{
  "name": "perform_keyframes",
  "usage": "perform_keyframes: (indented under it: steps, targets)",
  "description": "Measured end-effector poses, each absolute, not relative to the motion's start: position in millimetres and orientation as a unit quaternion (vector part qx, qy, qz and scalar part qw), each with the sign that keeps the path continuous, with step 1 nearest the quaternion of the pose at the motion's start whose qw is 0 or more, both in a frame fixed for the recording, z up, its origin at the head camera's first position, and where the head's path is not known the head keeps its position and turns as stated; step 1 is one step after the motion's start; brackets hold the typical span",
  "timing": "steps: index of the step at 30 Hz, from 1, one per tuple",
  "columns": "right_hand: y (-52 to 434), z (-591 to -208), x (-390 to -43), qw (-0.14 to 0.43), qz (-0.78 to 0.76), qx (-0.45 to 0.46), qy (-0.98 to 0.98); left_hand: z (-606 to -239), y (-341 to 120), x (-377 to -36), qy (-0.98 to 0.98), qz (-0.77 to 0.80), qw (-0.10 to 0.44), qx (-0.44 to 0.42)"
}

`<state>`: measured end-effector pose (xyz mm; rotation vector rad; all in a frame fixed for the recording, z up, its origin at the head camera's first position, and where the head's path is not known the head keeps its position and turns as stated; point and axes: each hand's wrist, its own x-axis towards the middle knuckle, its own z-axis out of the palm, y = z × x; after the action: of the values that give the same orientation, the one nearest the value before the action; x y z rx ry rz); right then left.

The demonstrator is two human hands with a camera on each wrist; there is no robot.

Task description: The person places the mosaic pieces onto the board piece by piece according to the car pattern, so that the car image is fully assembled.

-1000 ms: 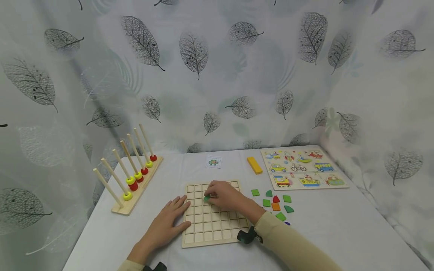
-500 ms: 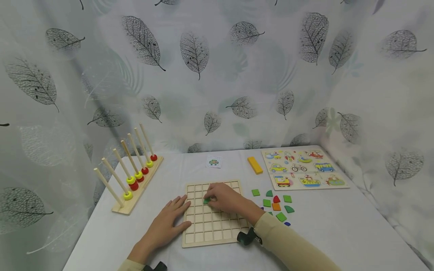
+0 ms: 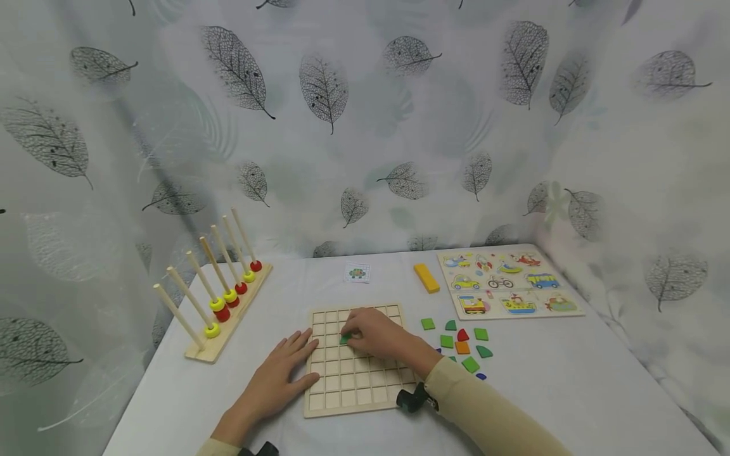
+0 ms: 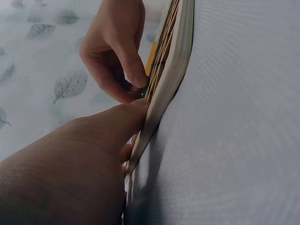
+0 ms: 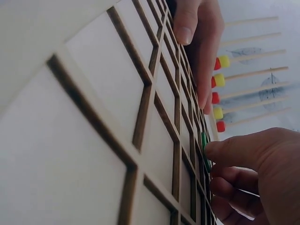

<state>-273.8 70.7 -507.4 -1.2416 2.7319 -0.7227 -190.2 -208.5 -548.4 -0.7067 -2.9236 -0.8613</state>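
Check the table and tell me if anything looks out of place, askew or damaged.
Nothing stands out. The grid board lies flat, steadied at its edge by the left hand, while the right hand pinches a green tile over it. Loose coloured tiles lie scattered beside it, none visibly damaged.

The place was a draped tabletop play booth. A white-clothed table (image 3: 570, 380) was enclosed by leaf-printed curtains (image 3: 365, 126). Children's wooden toys were laid out: a peg rack (image 3: 219, 304) at 9 o'clock, a vehicle puzzle (image 3: 507, 285) at 2 o'clock.
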Motion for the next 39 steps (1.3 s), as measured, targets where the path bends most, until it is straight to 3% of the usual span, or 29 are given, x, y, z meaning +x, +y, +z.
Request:
perform_keyframes:
  steps: [8,20,28,39]
  targets:
    - [90.4,-501.5,-272.7,0.022,-0.255,-0.362,0.896,-548.0,-207.4,-190.7,-0.938,-0.262,0.004,-0.228]
    - [152.2,-477.9,-275.1,-0.032,-0.289,-0.332,0.898,-549.8,-207.0,-191.3,-0.941,-0.243,0.018,-0.235]
    - [190.5,-472.8,-275.8,-0.075,-0.28,-0.317,0.903,-547.4,-204.3,-189.9,-0.938,-0.252,0.0,-0.236]
    - [223.0,-477.3,-273.6,-0.053,-0.279,-0.255,0.924,-549.5,-201.3,-188.7,-0.936,-0.261,0.017,-0.237]
